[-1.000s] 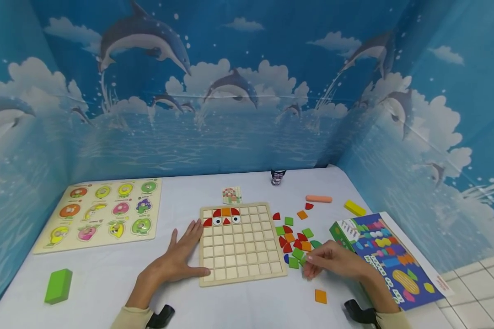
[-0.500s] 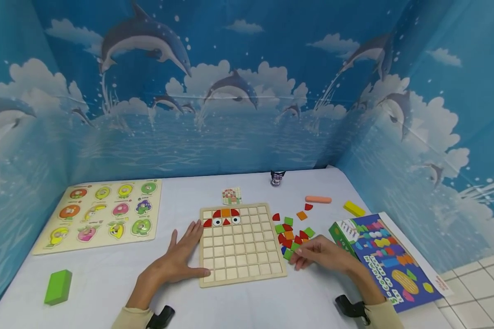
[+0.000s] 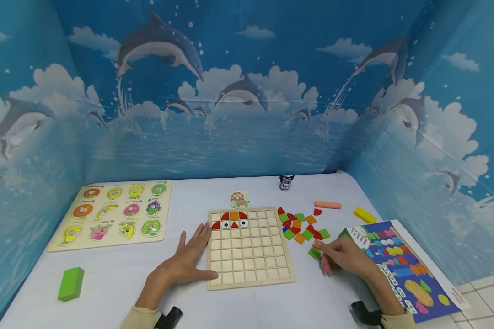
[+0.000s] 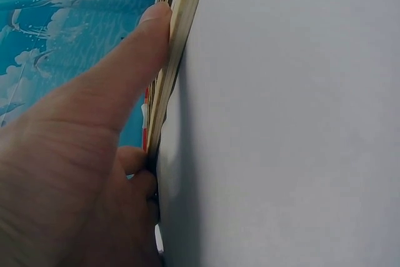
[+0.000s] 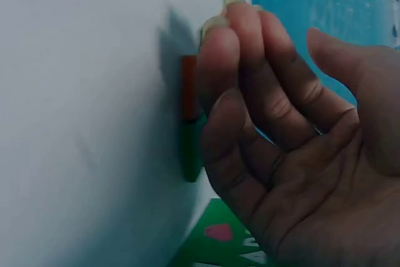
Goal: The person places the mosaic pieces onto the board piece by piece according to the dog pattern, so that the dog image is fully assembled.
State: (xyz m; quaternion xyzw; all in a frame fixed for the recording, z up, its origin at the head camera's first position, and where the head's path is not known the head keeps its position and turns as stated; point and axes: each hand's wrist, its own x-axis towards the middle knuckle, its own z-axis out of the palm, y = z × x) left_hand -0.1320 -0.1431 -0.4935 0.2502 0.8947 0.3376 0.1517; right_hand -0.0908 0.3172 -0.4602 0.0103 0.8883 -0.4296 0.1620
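Observation:
My left hand (image 3: pixel 187 262) lies spread along the left side of a wooden grid board (image 3: pixel 251 281), its thumb on the lower left corner. In the left wrist view the thumb (image 4: pixel 147 39) presses the board's edge (image 4: pixel 181 23). Red, orange and eye-printed tiles fill a few cells at the board's upper left. To its right, my right hand (image 3: pixel 341 256) has its fingers bent at a green tile (image 3: pixel 314 252) and an orange tile (image 5: pixel 189 85). The right wrist view shows the thumb apart from the fingers. A loose pile of coloured tiles (image 3: pixel 299 237) lies between hand and board.
A picture card (image 3: pixel 240 199) is behind the board. A fruit puzzle (image 3: pixel 127 242) and a green block (image 3: pixel 71 284) lie left. At right are a colourful box (image 3: pixel 407 274), a yellow block (image 3: pixel 365 215) and an orange stick (image 3: pixel 327 205). A small figurine (image 3: pixel 286 183) stands at the back.
My right hand has swept loose tiles toward the board and then drawn back right. The lone orange tile near the front has left its spot. My left hand stays at the board.

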